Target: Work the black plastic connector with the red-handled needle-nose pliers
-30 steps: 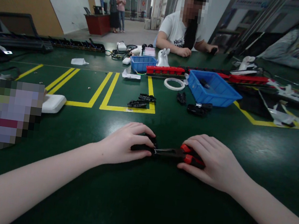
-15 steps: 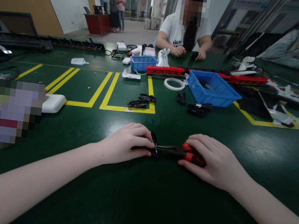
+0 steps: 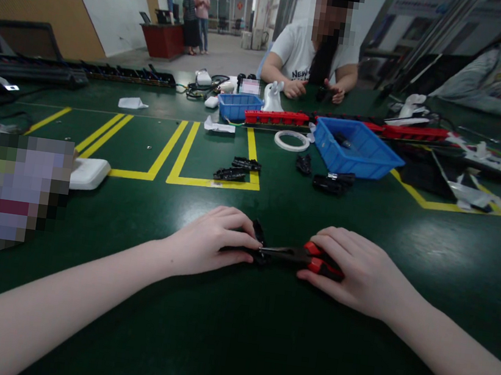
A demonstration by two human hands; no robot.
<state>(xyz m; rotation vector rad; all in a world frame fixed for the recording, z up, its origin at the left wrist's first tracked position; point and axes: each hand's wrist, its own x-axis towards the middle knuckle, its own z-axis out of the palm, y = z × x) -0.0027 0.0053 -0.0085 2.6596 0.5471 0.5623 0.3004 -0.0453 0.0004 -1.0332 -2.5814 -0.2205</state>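
My left hand is closed on a small black plastic part, its far end sticking up past my fingertips. My right hand grips needle-nose pliers by their red and black handles. The long thin jaws point left and meet the black part at my left fingertips. Whether the jaws clamp anything there is too small to tell. Beyond my hands, similar black parts lie on the green table, some inside a yellow-taped box and others to the right of it.
A large blue bin and a smaller blue bin stand farther back, with a white tape roll and a red rail near them. A white box lies at the left. Across the table sits a person.
The pliers' jaws look slightly closer together, and my hands have barely moved. The person opposite has shifted right and raised their hands a little.
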